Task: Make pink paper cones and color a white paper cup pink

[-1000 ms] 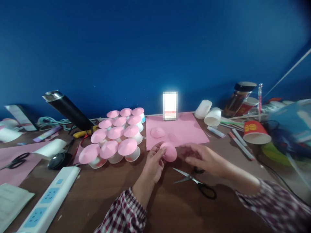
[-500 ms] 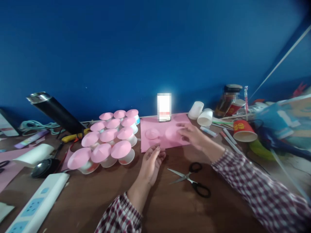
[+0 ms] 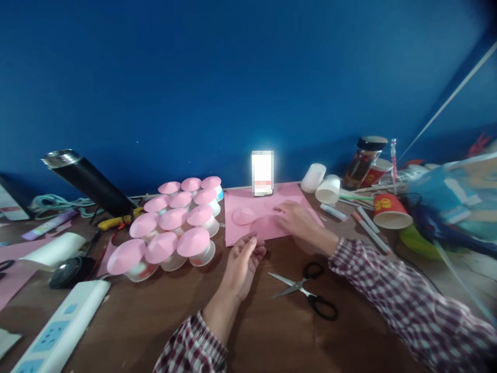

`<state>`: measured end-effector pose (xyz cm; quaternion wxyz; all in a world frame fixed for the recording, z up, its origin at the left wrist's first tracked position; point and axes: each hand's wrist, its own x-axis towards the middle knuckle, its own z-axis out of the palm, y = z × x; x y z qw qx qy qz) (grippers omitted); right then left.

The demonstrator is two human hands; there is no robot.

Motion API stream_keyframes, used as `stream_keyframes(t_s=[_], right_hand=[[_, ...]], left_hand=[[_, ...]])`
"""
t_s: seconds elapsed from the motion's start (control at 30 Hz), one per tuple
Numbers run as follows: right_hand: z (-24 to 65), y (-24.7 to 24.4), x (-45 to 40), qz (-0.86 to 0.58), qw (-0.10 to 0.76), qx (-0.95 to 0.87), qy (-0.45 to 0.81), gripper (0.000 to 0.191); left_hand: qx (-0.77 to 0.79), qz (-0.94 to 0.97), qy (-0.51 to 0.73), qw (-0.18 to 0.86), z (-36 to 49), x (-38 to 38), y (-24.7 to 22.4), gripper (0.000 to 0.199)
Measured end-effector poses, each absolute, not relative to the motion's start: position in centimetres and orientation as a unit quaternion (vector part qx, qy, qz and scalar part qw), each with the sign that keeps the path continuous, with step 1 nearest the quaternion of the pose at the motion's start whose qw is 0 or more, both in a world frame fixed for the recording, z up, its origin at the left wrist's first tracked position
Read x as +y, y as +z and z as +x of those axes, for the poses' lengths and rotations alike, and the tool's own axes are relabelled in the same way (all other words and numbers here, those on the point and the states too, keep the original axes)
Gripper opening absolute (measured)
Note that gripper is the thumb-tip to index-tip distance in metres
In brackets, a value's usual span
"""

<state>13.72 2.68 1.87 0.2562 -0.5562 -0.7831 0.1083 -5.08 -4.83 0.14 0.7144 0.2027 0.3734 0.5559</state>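
Observation:
Pink paper point(image 3: 236, 234) lies flat against the wall side of the table, with a thin pink disc point(image 3: 243, 216) on its left part. My right hand point(image 3: 294, 220) is over the paper's right part, fingers spread and pointing left; a pale pink round shape beside the fingertips is faint. Just in front of the paper's near edge, my left hand point(image 3: 244, 260) hovers with its fingers loosely curled and apart, holding nothing. Black-handled scissors point(image 3: 301, 287) lie with open blades on the table between my forearms. A bright, blurred phone-like screen point(image 3: 263, 172) stands behind the paper.
Several cups topped with pink cones point(image 3: 161, 246) stand in rows at left. Beyond them are a black flask point(image 3: 93, 181) and a white power strip point(image 3: 62, 324). White cups point(image 3: 328, 189), a red cup point(image 3: 392, 211), a bottle point(image 3: 361, 163) and markers point(image 3: 333, 212) are at right.
My right hand has moved left and slightly nearer over the paper, uncovering more of its right edge. My left hand has hardly moved.

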Motion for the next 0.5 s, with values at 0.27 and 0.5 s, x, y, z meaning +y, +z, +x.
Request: stream_keyframes(t_s=[0.27, 0.5], right_hand=[[12.8, 0.2, 0.9, -0.475, 0.214, -0.849, 0.089, 0.034], [13.1, 0.1, 0.1, -0.448, 0.323, -0.806, 0.212, 0.044]], left_hand=[[0.36, 0.209, 0.55, 0.724, -5.2, -4.8, 0.1, 0.028], [0.315, 0.215, 0.585, 0.716, -5.3, -4.4, -0.2, 0.022]])
